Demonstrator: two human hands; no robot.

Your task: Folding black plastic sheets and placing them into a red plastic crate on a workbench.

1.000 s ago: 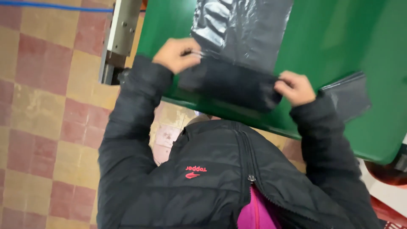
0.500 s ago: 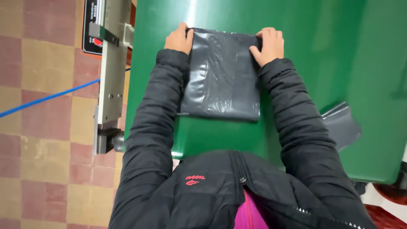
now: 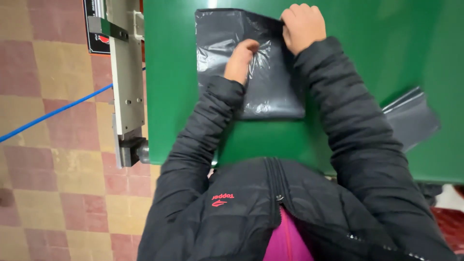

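While left hand (image 3: 240, 60) presses bag (image 3: 227, 36), right hand (image 3: 302, 26) grips it.

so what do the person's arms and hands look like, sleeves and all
Both arms are in long black quilted puffer sleeves, stitched in narrow bands and ending at the wrists. The left hand and right hand are bare: no gloves, rings or watch visible. The sleeves belong to a zipped black jacket with a small red chest marking.

light: bright, even | glare: sheen on green table (image 3: 367, 72) | blur: slight, hands
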